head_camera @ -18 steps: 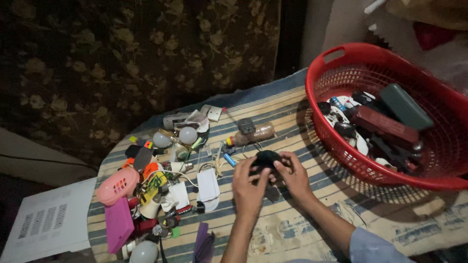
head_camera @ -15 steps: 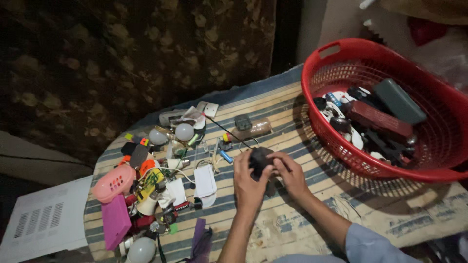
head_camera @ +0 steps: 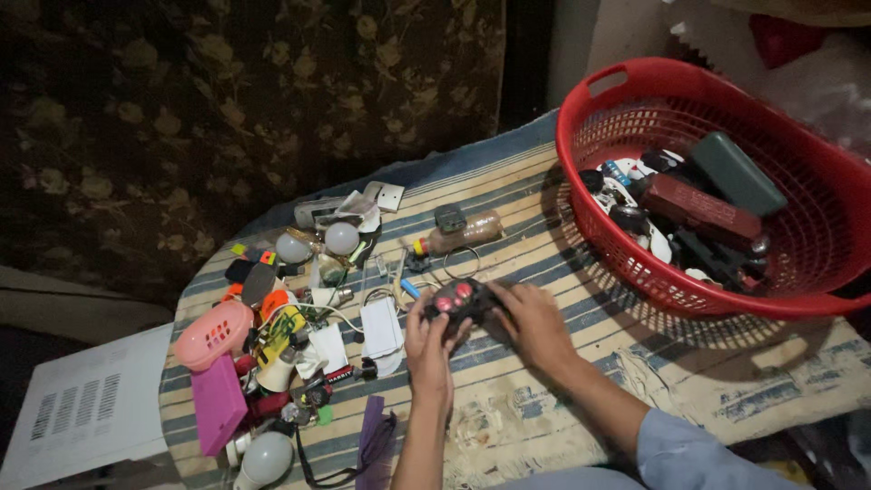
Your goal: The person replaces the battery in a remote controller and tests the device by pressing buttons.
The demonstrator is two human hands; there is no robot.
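Both my hands hold a small black device with red buttons (head_camera: 456, 300) just above the striped mat (head_camera: 544, 263). My left hand (head_camera: 426, 338) grips its left end from below. My right hand (head_camera: 533, 319) grips its right end, and my blue sleeve (head_camera: 699, 451) shows at the bottom. The device's underside is hidden by my fingers.
A red plastic basket (head_camera: 626, 86) with a green case, a dark red box and other gadgets stands at the right. A pile of small items lies to the left: bulbs (head_camera: 318, 243), a pink case (head_camera: 214, 334), a purple box (head_camera: 219, 402), white adapters. A brown bottle (head_camera: 464, 231) lies ahead. A white vented panel (head_camera: 86, 404) is at far left.
The device has turned in my hands, so its red buttons now face up. My hands stay close together in the same spot on the mat.
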